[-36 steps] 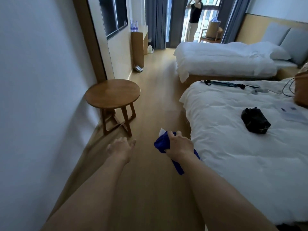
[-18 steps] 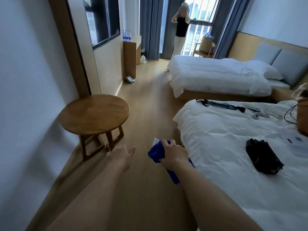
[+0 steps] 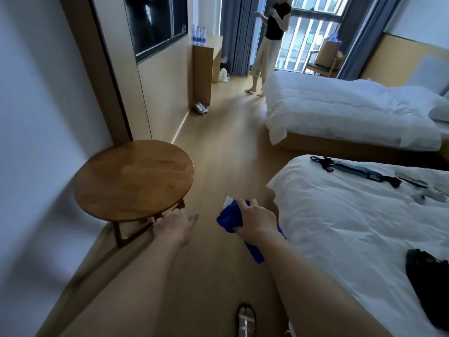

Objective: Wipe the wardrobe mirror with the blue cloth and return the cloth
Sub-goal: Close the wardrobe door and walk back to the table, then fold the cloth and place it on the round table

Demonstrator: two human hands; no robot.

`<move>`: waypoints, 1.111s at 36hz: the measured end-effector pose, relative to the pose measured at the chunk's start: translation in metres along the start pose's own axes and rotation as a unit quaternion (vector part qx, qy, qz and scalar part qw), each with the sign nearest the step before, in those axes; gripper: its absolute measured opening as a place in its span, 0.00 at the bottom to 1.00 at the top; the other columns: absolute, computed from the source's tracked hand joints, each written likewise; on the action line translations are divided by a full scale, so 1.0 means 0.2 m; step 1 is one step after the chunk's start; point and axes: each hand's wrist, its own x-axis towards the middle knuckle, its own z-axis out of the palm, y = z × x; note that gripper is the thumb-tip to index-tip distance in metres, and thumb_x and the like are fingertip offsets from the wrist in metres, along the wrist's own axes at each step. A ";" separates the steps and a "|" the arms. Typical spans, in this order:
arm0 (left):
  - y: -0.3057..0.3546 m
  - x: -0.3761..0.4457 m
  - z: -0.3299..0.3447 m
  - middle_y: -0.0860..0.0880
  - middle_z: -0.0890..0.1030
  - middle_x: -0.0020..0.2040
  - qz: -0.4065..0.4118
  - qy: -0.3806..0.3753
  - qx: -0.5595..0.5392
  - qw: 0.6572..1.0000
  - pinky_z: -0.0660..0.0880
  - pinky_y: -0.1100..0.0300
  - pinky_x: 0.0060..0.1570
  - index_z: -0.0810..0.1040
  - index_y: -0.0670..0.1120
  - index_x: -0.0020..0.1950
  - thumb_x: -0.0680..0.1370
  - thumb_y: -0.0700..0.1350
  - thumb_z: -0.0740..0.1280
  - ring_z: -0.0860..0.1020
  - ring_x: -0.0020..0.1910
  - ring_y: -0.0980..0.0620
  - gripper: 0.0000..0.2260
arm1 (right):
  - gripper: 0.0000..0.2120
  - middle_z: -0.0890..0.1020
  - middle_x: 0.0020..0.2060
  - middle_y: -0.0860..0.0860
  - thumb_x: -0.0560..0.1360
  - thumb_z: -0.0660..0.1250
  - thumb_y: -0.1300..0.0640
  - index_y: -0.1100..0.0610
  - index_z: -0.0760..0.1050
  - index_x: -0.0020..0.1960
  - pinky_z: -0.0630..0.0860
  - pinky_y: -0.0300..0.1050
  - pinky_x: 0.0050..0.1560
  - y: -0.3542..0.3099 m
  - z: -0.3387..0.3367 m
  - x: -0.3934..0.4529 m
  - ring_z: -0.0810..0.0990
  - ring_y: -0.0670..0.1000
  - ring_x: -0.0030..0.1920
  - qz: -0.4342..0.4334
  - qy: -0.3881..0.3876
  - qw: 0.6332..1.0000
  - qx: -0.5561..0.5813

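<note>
Right hand: My right hand (image 3: 257, 218) gripped the blue cloth (image 3: 230, 218), fingers curled over the bunched top; a tail of cloth hung out below the wrist.
Left hand: The left hand (image 3: 176, 226) held nothing, fingers loosely extended, low beside the near edge of the round table (image 3: 133, 178).
Cloth position: Carried in the air over the wooden floor (image 3: 218, 154), between the table on the left and the near bed (image 3: 352, 227) on the right.
Change over the last second: The table had gone from well ahead of my hands to just beside the left one, and the beds had slid nearer. Grip on the cloth looked the same throughout.
Other person: A person (image 3: 269, 45) stood at the far window; over that second their arms had dropped from head height to chest height.
Mirror: No wardrobe mirror that I could identify. A dark glass panel (image 3: 155, 25) sat on the left wall; I could not tell what it was.
Reading: I judged this a walking leg, cloth in hand. Whether wiping was ahead or finished, I could not tell.
Table top: Bare wood, within the left hand's reach; a possible place for the cloth, but only a guess.
Risk: The hanging tail could snag the bed corner in the narrow aisle.
</note>
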 end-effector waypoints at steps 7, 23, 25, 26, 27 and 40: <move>0.15 0.48 -0.14 0.49 0.69 0.70 -0.042 0.030 -0.011 0.999 0.64 0.51 0.64 0.65 0.46 0.71 0.79 0.62 0.45 0.67 0.68 0.50 0.28 | 0.31 0.70 0.61 0.54 0.73 0.66 0.47 0.50 0.57 0.71 0.75 0.51 0.48 0.11 -0.10 0.58 0.76 0.56 0.56 -0.051 -0.007 0.998 -0.024; 0.34 1.32 -0.41 0.48 0.66 0.73 -0.156 0.040 -0.060 0.985 0.61 0.51 0.66 0.62 0.45 0.73 0.80 0.61 0.44 0.64 0.71 0.51 0.28 | 0.33 0.69 0.64 0.53 0.73 0.67 0.47 0.50 0.55 0.72 0.73 0.52 0.48 0.11 -0.30 1.80 0.76 0.58 0.56 -0.206 -0.019 0.978 -0.022; 0.32 1.41 -0.41 0.49 0.66 0.73 -0.174 0.038 -0.067 0.982 0.61 0.51 0.66 0.62 0.46 0.73 0.80 0.61 0.44 0.64 0.71 0.51 0.29 | 0.33 0.69 0.63 0.53 0.72 0.67 0.47 0.49 0.55 0.71 0.73 0.52 0.48 0.08 -0.28 1.91 0.76 0.58 0.56 -0.228 -0.029 0.973 -0.027; 0.31 1.45 -0.41 0.49 0.66 0.73 -0.183 0.036 -0.071 0.980 0.62 0.51 0.66 0.62 0.46 0.73 0.80 0.61 0.44 0.64 0.71 0.51 0.29 | 0.33 0.69 0.63 0.52 0.72 0.67 0.47 0.49 0.55 0.71 0.74 0.52 0.48 0.06 -0.27 1.97 0.76 0.58 0.56 -0.239 -0.033 0.970 -0.031; 0.29 1.50 -0.41 0.49 0.66 0.73 -0.190 0.035 -0.076 0.978 0.62 0.52 0.66 0.62 0.46 0.73 0.80 0.61 0.44 0.64 0.71 0.51 0.29 | 0.33 0.69 0.63 0.52 0.72 0.67 0.47 0.49 0.55 0.71 0.74 0.52 0.48 0.04 -0.27 2.02 0.76 0.58 0.56 -0.248 -0.034 0.968 -0.036; 0.00 2.12 -0.57 0.47 0.66 0.72 -0.216 0.040 -0.292 0.931 0.67 0.51 0.63 0.54 0.51 0.76 0.79 0.63 0.48 0.68 0.68 0.46 0.29 | 0.38 0.70 0.63 0.52 0.71 0.69 0.48 0.49 0.51 0.73 0.75 0.52 0.47 -0.45 -0.24 2.71 0.77 0.58 0.56 -0.359 -0.056 0.930 -0.056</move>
